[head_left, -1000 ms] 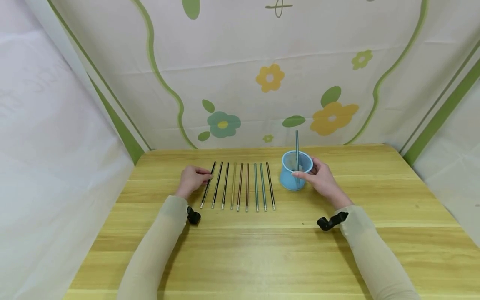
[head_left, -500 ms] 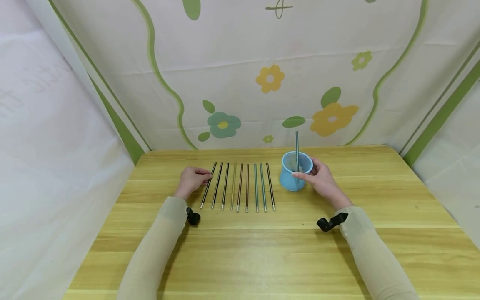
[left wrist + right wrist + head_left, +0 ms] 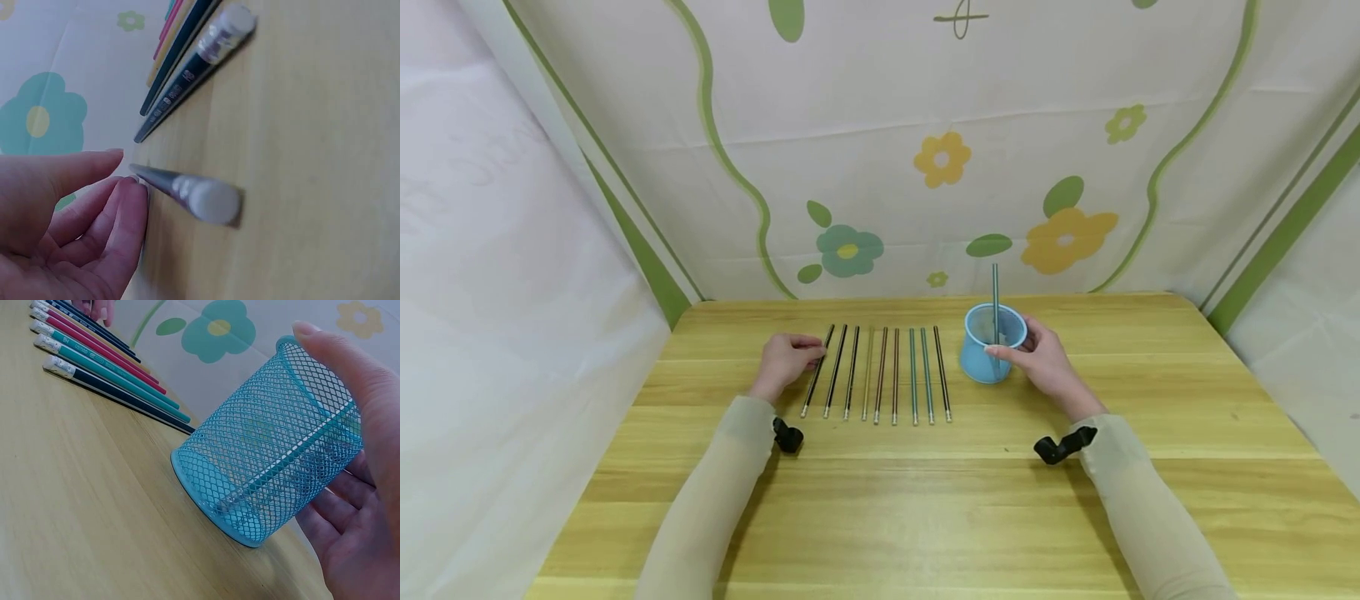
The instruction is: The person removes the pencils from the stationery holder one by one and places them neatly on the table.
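My right hand [image 3: 1047, 360] grips a blue mesh pencil cup [image 3: 262, 450] with the thumb on its near side and the fingers behind it. A teal pencil [image 3: 996, 287] stands upright inside the cup. My left hand [image 3: 784, 362] is at the leftmost black pencil [image 3: 812, 387], thumb and fingertips on either side of it. In the left wrist view a gap shows between the thumb and the pencil. Several more pencils lie side by side: black [image 3: 852, 375], yellow [image 3: 868, 375], red-brown [image 3: 881, 379], teal [image 3: 913, 379] and another black pencil [image 3: 942, 375]. Their white eraser ends face me.
The wooden table [image 3: 880, 517] runs back to a white cloth wall [image 3: 850, 92] printed with flowers and vines. More white cloth [image 3: 497, 333] hangs along the left side. Black camera mounts [image 3: 1063, 444] sit on both wrists.
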`<state>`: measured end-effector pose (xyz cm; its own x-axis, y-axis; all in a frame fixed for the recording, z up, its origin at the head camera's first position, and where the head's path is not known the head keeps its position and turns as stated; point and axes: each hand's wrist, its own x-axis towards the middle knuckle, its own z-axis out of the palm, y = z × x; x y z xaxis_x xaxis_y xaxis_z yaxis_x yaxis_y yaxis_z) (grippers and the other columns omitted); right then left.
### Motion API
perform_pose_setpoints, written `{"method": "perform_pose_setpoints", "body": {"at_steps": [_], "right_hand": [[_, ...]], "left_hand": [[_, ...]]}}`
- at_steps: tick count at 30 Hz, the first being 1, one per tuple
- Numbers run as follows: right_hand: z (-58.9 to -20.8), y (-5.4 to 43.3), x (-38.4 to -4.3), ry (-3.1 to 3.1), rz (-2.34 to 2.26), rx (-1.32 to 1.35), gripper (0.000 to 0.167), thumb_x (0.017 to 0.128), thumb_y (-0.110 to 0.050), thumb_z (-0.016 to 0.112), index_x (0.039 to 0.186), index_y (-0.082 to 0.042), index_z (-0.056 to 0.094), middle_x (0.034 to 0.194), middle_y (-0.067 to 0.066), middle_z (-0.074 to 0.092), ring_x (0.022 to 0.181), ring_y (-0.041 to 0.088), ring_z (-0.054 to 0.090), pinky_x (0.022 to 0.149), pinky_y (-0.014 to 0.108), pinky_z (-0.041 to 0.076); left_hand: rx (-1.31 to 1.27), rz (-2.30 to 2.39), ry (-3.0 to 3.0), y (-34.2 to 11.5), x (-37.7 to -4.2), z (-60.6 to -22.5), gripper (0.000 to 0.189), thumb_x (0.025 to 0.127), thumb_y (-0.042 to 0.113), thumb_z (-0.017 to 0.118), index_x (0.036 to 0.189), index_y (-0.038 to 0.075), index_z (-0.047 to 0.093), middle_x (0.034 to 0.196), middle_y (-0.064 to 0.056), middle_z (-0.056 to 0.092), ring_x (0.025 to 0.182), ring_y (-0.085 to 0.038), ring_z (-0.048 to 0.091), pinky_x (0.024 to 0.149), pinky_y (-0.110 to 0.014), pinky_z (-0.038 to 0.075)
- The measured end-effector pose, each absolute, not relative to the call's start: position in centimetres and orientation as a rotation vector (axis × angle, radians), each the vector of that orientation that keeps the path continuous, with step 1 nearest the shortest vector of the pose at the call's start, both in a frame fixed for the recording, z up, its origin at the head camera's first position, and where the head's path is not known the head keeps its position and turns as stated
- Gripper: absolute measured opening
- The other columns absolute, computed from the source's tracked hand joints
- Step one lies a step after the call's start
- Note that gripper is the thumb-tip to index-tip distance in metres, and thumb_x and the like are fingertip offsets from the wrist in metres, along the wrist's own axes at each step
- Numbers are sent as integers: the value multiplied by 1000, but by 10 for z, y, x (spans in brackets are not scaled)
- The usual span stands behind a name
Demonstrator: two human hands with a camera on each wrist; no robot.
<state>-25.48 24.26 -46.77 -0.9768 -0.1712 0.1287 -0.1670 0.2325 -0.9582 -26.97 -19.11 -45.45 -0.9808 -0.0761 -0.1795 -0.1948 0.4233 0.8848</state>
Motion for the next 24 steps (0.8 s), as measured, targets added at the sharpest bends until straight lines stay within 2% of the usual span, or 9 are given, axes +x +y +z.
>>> {"method": "perform_pose_setpoints", "body": {"at_steps": [4,12,15,18,22,24], "right_hand": [[-468,242,-254,2463,-1917,-334,70,92,-23,80,149,-1,45,140,21,55,129,35,53,96,15,48],[-466,241,-254,2450,-1925,-328,71,92,-23,81,149,-1,45,140,20,55,129,35,53,95,16,49],[-467,241,-254,2449,-1928,-327,71,91,-23,81,149,-2,45,139,20,56,128,35,54,95,15,49],[-467,242,-255,2451,-1929,-331,70,92,-22,80,149,-1,45,139,21,56,128,36,54,94,15,49],[-468,242,-255,2462,-1922,-338,70,92,-22,80,148,-1,45,139,21,56,127,36,54,94,15,49],[-468,242,-255,2465,-1920,-337,70,92,-22,80,148,-1,45,139,21,56,127,35,54,94,15,49]], "left_hand": [[-231,1616,2583,-191,-267,-451,29,97,18,73,121,2,73,113,-15,71,94,-24,72,80,-33,61],[-89,1684,2696,-183,-268,-435,34,96,22,75,123,2,72,102,-11,72,90,-30,71,72,-30,60],[-39,1765,2669,-174,-270,-428,36,95,24,76,123,1,72,103,-11,72,95,-34,70,77,-32,61],[17,1843,2620,-165,-270,-421,37,95,24,77,123,1,71,106,-13,72,101,-38,69,86,-40,60],[93,1854,2609,-153,-269,-413,37,95,27,76,124,4,72,110,-10,72,102,-31,69,92,-50,56],[126,1829,2631,-147,-269,-411,37,95,30,76,124,7,73,111,-7,72,100,-25,69,92,-47,57]]}}
